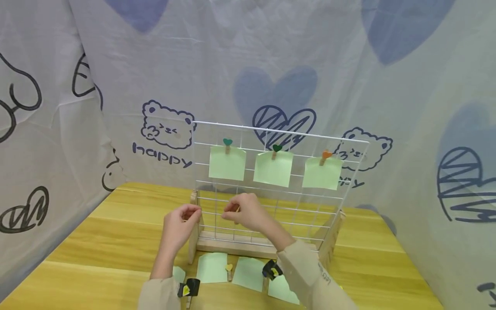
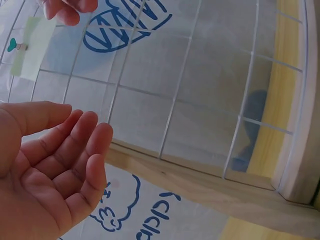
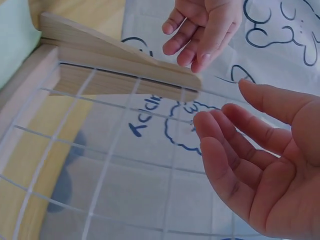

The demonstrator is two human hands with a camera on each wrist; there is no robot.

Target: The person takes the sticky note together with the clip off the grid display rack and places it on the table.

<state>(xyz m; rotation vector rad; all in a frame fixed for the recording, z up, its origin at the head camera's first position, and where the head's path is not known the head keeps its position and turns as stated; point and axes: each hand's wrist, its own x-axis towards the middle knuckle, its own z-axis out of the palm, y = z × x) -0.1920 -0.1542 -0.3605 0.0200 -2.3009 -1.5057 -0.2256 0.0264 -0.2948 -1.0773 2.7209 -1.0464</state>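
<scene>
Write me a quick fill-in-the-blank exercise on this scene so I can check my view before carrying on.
1. The wire grid has ____ notes clipped to it.
2. In the head view, the rightmost hanging note is held by a clip topped with this colour of heart: ____.
3. Between two loose notes on the table lies a loose clip showing a ____ heart.
4. The grid's base is made of ____.

Missing words: three; orange; yellow; wood.

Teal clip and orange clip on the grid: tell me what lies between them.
In the head view, the dark green clip sits between the teal clip and the orange clip, with the middle note hanging from it.
</scene>
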